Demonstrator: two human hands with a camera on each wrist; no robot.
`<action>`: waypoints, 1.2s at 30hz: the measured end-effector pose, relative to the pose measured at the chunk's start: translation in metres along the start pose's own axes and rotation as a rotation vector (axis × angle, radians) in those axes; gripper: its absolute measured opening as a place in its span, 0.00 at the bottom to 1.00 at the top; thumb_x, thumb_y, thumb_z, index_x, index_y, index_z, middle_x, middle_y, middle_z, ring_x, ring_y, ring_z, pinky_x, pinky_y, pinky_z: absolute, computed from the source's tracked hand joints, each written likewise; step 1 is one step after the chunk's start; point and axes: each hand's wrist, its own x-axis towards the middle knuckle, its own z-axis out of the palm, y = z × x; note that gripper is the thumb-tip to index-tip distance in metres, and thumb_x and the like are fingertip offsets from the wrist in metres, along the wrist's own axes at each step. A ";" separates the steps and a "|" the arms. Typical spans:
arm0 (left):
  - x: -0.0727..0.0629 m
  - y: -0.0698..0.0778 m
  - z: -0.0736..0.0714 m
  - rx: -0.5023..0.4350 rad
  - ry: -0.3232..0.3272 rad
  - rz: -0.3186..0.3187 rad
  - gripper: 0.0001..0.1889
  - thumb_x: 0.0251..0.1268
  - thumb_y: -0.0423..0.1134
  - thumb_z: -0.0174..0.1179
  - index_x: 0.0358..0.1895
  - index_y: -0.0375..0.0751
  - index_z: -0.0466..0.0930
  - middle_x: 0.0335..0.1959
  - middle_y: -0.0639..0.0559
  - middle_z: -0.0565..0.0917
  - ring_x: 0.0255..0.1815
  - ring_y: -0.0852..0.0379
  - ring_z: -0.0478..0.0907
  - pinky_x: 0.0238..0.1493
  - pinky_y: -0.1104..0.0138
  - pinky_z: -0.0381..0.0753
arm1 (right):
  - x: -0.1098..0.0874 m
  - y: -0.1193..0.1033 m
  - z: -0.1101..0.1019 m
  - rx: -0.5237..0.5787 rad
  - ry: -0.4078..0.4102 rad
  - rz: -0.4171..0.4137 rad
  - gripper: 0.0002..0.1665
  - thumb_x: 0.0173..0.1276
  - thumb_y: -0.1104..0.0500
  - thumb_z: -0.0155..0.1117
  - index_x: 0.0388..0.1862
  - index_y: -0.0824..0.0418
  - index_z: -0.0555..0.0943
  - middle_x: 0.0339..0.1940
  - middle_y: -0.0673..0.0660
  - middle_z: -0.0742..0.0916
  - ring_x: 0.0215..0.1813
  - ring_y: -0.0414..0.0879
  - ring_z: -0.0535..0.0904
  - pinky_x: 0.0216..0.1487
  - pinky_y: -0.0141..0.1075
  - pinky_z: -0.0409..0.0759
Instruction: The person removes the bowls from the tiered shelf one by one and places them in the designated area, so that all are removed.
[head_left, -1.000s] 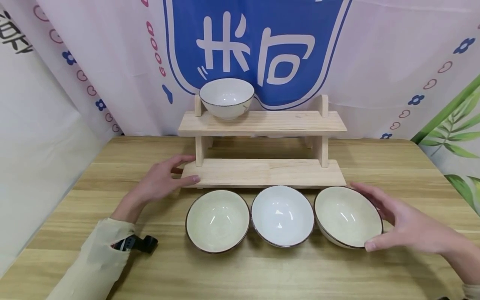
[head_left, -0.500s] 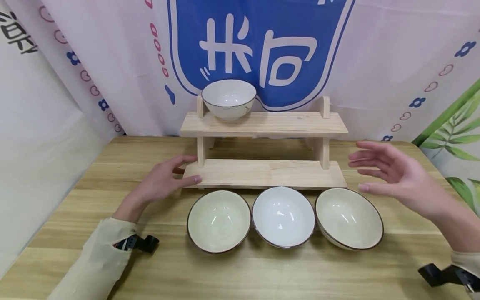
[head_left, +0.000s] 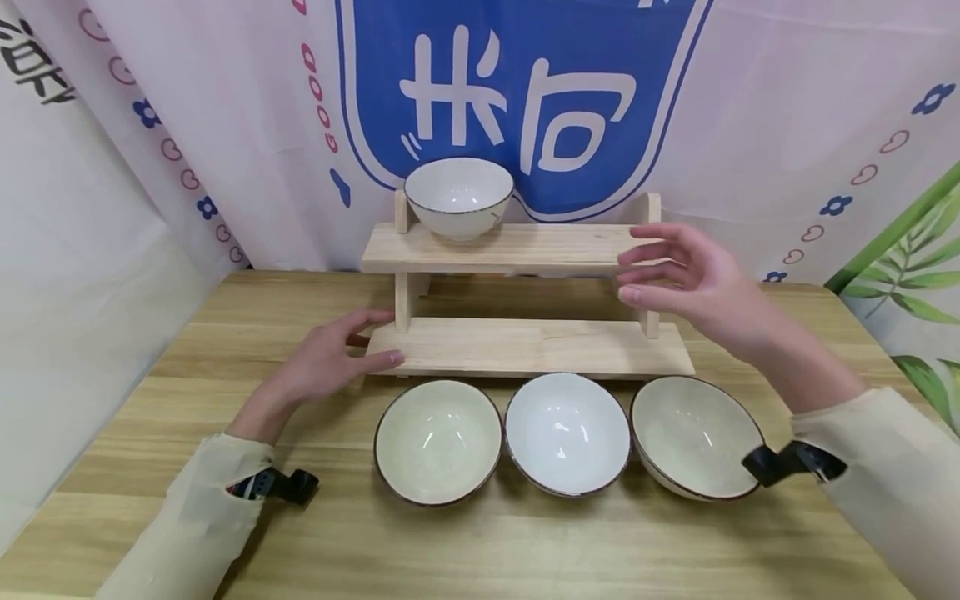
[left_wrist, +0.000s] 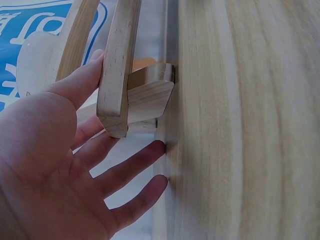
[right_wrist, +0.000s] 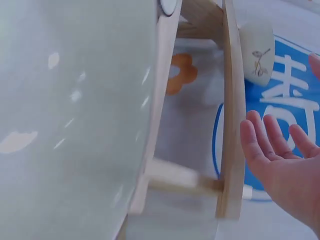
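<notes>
A two-tier wooden display shelf (head_left: 555, 246) stands on the table. My left hand (head_left: 318, 358) holds the left end of its lower board (head_left: 517, 346); in the left wrist view the thumb lies along one face of the board (left_wrist: 114, 75). The other fingers spread past the board's end. My right hand (head_left: 693, 271) hovers before the right end of the upper tier, its fingers loosely bent and holding nothing. On the upper tier, at the left, sits a white bowl (head_left: 459, 196). In front stand a left cream bowl (head_left: 437, 442), a white bowl (head_left: 567, 433) and a right cream bowl (head_left: 693, 433).
The wood-grain table (head_left: 480, 550) carries everything. Behind it hangs a printed curtain (head_left: 262, 108) with a blue emblem. A black wrist-camera mount (head_left: 780, 462) on the right arm overlaps the right cream bowl in the head view.
My right hand has let go of the right cream bowl, risen, and moved left to the upper tier's right end. The left hand stays at the shelf. The bowls stand as before.
</notes>
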 end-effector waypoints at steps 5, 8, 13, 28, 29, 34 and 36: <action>0.000 0.001 0.000 -0.005 -0.004 -0.008 0.42 0.70 0.65 0.66 0.81 0.52 0.66 0.82 0.39 0.67 0.74 0.32 0.74 0.68 0.38 0.78 | 0.022 -0.018 0.010 -0.001 -0.020 0.003 0.44 0.73 0.56 0.74 0.82 0.47 0.64 0.72 0.58 0.79 0.69 0.49 0.81 0.61 0.28 0.84; 0.000 0.002 0.000 -0.009 -0.008 -0.006 0.42 0.70 0.66 0.66 0.81 0.52 0.66 0.83 0.39 0.67 0.74 0.32 0.74 0.68 0.38 0.78 | 0.034 -0.027 0.015 -0.007 -0.025 0.003 0.45 0.73 0.53 0.74 0.83 0.46 0.63 0.73 0.58 0.79 0.71 0.48 0.80 0.66 0.32 0.83; -0.002 0.001 -0.001 -0.010 -0.004 -0.008 0.43 0.69 0.66 0.66 0.81 0.52 0.66 0.82 0.38 0.67 0.74 0.32 0.74 0.69 0.37 0.77 | 0.054 -0.032 0.029 0.022 -0.037 0.007 0.49 0.72 0.50 0.75 0.85 0.48 0.59 0.74 0.54 0.79 0.73 0.48 0.79 0.78 0.47 0.76; 0.000 0.000 0.000 -0.012 -0.007 -0.002 0.44 0.68 0.68 0.66 0.82 0.55 0.65 0.82 0.40 0.68 0.74 0.33 0.74 0.68 0.38 0.78 | 0.095 -0.033 0.061 0.072 -0.019 0.019 0.59 0.66 0.47 0.80 0.87 0.48 0.55 0.80 0.53 0.74 0.76 0.49 0.75 0.78 0.51 0.76; 0.000 0.000 -0.001 -0.014 -0.005 -0.002 0.44 0.68 0.68 0.66 0.81 0.54 0.66 0.82 0.40 0.68 0.74 0.33 0.74 0.68 0.38 0.78 | 0.098 -0.034 0.063 0.071 -0.021 0.019 0.59 0.66 0.47 0.80 0.87 0.48 0.55 0.80 0.53 0.74 0.77 0.49 0.75 0.77 0.51 0.76; 0.000 0.001 -0.001 -0.020 -0.004 -0.001 0.44 0.68 0.67 0.66 0.81 0.53 0.66 0.82 0.39 0.68 0.74 0.33 0.74 0.69 0.38 0.77 | 0.110 -0.035 0.071 0.046 -0.022 0.047 0.62 0.65 0.45 0.81 0.88 0.48 0.53 0.82 0.52 0.73 0.78 0.50 0.73 0.76 0.51 0.77; 0.000 0.002 -0.001 -0.019 -0.004 -0.003 0.43 0.69 0.67 0.66 0.81 0.53 0.66 0.82 0.38 0.68 0.74 0.33 0.74 0.69 0.38 0.77 | 0.114 -0.036 0.074 0.047 -0.017 0.060 0.64 0.64 0.44 0.81 0.88 0.48 0.52 0.83 0.52 0.72 0.79 0.50 0.72 0.77 0.51 0.77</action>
